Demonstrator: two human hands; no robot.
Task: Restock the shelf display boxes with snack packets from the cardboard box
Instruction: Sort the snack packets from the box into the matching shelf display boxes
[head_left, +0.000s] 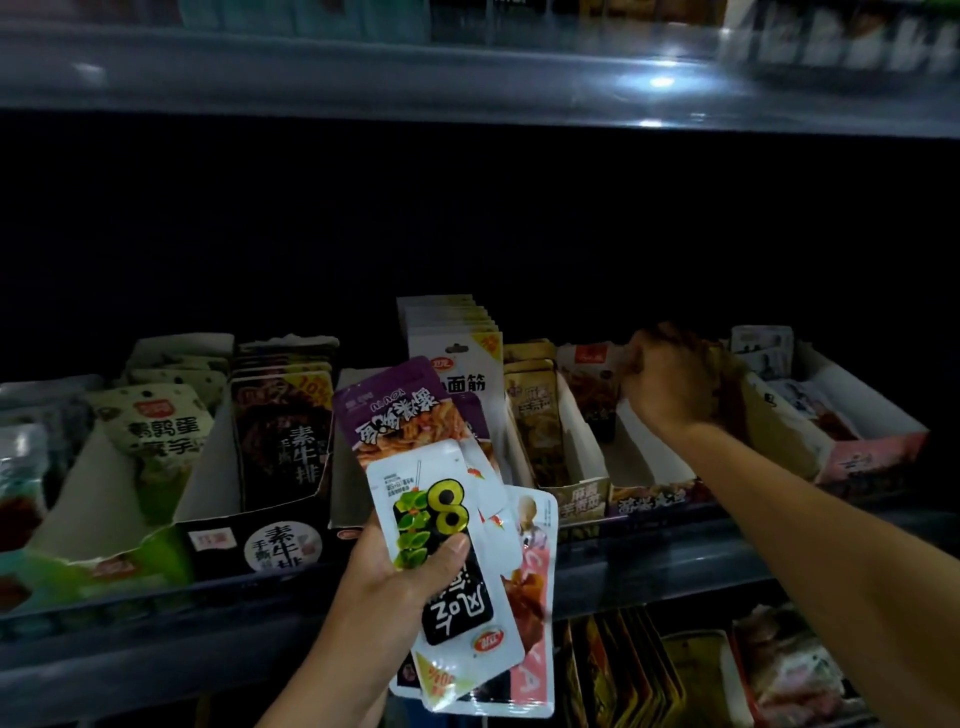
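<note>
The left hand (400, 577) holds a fan of snack packets (457, 530) at 6 o'clock, thumb pressed on the white top one. The right hand (670, 379) reaches out at 2 o'clock, fingers curled down into a display box (649, 467) on the shelf (156, 623); what it holds is hidden. More boxes of packets (283, 436) sit at 9 o'clock.

1. A fanned stack of snack packets (457, 561) sits in front of the shelf edge (649, 561): white on top, a purple one behind, pink to its right.
2. Open display boxes (576, 467) line up above that edge, packets standing upright inside, some boxes part-empty.
</note>
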